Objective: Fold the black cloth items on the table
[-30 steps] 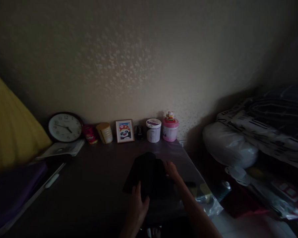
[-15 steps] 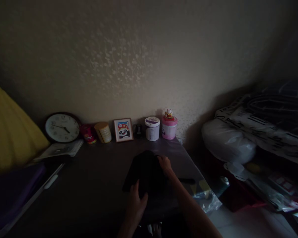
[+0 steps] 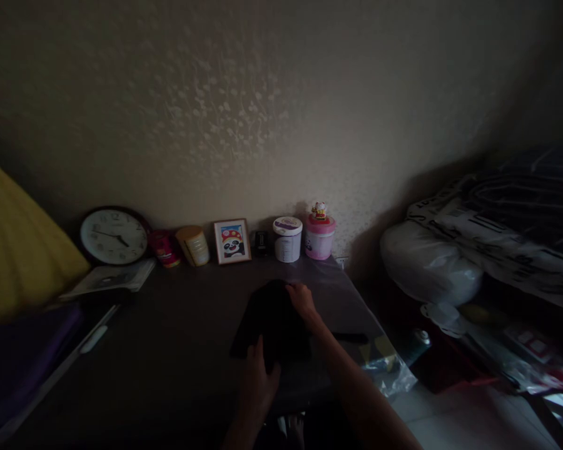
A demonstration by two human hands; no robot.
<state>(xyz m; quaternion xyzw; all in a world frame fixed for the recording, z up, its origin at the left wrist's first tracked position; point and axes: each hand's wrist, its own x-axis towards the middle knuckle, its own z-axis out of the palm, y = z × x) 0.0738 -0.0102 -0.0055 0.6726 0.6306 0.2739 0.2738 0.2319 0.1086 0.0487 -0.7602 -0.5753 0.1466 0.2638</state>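
A black cloth item (image 3: pixel 272 319), too dark to tell its exact kind, lies on the dark table (image 3: pixel 182 337) in front of me. My right hand (image 3: pixel 304 302) is closed on its upper right edge, the fingers partly lost in the black fabric. At the near edge, my left hand (image 3: pixel 263 375) grips the cloth, thumb and forefinger on either side of a dark fold. Its other fingers are hidden. Right of the cloth, a thin black object (image 3: pixel 351 337) lies partly behind my right forearm.
Along the wall stand a clock (image 3: pixel 114 236), a red can (image 3: pixel 164 249), a yellow canister (image 3: pixel 193 245), a framed panda picture (image 3: pixel 232 242), a white tub (image 3: pixel 288 240) and a pink tub (image 3: pixel 319 241). Clear plastic (image 3: pixel 394 374) hangs at the right edge. White bags (image 3: pixel 429 265) lie beyond.
My right hand has shifted slightly left and up along the cloth's edge, and the cloth's top has moved a little with it. The left hand stays nearly in place. The view has shifted slightly.
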